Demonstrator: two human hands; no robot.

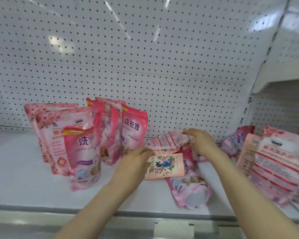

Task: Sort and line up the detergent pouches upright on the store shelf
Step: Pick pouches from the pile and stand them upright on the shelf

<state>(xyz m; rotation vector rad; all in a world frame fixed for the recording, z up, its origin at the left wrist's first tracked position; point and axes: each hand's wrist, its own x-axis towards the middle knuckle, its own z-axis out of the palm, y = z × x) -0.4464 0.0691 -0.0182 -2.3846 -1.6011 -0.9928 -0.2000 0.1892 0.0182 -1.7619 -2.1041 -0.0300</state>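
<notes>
White shelf point(24, 169); right of upright row point(109, 128), right hand point(199, 142) pinches lifted pouch point(167, 140); left hand point(136, 159) fingers' hold unclear; leaning front pouch point(83, 152) may topple if nudged.

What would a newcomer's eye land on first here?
The pink pouches standing upright left of centre on the white shelf. Then the fallen heap in the middle, where the right hand grips a striped pouch and the left hand is at a floral pouch.

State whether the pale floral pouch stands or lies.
Lying flat: the floral pouch faces upward on the shelf, unlike the standing pouches.
</notes>
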